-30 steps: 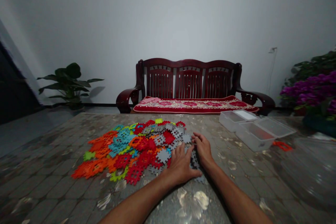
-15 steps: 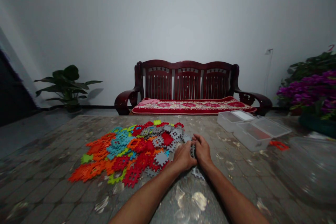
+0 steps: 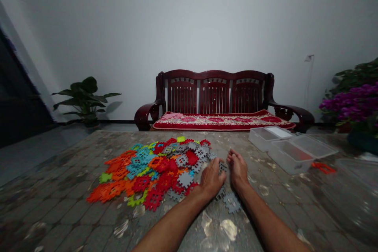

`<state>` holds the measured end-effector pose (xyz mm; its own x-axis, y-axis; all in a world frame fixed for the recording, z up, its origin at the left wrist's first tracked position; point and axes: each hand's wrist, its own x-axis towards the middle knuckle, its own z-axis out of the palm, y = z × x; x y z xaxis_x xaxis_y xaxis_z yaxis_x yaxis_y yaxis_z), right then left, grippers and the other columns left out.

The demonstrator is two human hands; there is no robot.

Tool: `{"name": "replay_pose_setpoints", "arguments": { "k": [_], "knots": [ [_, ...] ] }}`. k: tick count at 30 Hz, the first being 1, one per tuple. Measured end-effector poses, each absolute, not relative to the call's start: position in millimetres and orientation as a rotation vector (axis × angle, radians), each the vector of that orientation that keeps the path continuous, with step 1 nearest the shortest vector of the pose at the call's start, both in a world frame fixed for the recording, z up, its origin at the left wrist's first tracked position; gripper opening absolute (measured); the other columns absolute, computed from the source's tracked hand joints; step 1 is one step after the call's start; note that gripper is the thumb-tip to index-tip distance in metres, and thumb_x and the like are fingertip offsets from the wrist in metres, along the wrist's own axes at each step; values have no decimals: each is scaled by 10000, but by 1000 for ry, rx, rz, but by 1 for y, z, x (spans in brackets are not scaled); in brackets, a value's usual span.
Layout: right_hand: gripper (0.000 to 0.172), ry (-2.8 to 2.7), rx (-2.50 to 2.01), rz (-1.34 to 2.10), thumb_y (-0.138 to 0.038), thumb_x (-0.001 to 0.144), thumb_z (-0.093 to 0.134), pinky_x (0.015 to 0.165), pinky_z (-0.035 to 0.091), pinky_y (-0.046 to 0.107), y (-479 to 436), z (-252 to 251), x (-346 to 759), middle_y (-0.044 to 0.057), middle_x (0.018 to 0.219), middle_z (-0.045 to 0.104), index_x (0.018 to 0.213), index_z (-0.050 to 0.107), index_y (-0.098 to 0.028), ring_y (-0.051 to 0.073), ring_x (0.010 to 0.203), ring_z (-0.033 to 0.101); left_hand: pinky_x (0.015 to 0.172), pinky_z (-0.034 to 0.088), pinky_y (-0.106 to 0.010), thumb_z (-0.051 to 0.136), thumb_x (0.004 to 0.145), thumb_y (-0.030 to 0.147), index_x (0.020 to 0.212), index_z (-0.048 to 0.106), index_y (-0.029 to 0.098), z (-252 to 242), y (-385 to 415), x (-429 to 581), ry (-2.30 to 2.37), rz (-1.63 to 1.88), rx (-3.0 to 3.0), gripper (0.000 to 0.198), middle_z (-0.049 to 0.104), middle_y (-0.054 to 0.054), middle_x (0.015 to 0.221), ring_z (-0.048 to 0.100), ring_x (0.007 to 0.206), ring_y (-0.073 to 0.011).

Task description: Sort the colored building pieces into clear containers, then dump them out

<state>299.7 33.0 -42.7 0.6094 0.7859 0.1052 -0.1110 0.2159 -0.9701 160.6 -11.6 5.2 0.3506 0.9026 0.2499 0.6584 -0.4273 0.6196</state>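
Note:
My left hand (image 3: 212,177) is closed round a grey interlocking plastic tile (image 3: 222,167) at the right edge of a mixed pile, thumb on the near side. My right hand (image 3: 238,168) stands on edge just right of it, fingers slightly curled and apart from the tile, with nothing visible in them. Below the hands, a loose grey tile (image 3: 232,202) lies flat on the table, and another grey piece shows partly under my left wrist. The pile of tiles runs leftward: grey, red tiles (image 3: 154,199), blue tiles (image 3: 141,160) and orange tiles (image 3: 113,191), with some lime green.
Clear plastic boxes (image 3: 286,164) with open lids stand at the right back of the patterned table (image 3: 71,220). Near them lie an orange piece (image 3: 323,167) and a large clear container (image 3: 351,193). A wooden bench (image 3: 214,75) and potted plants stand beyond.
My right hand has moved off to the right, away from the grey tile and my left hand. More of the loose grey tile below now shows. The whole view has shifted slightly.

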Motion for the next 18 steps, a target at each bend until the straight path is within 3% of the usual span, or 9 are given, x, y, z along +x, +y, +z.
{"name": "replay_pose_setpoints", "arguments": {
  "k": [8,15,18],
  "knots": [
    [476,-711,-1281,658,-407,609,611,767,535,342,32,-44,311,49,869,747,1006,736,-176,203,750,649,974,494,-278,538,880,119,1210,551,226,40,13,98,1669,1003,2083,347,727,-34,1150,687,1080,-178],
    [476,-884,-1375,567,-426,659,559,907,510,391,28,-44,305,88,1009,766,1015,749,-173,258,927,679,957,481,-387,532,927,219,1260,566,196,82,54,4,2083,912,1993,335,714,-115,1172,667,1086,-286],
    [477,-924,-1370,546,-430,690,537,893,522,396,29,-46,306,88,1010,767,1036,747,-177,264,943,687,1067,399,-462,602,911,285,1301,565,195,85,49,-6,2159,886,2056,402,614,-154,1351,548,1257,-343]
  ]
}}
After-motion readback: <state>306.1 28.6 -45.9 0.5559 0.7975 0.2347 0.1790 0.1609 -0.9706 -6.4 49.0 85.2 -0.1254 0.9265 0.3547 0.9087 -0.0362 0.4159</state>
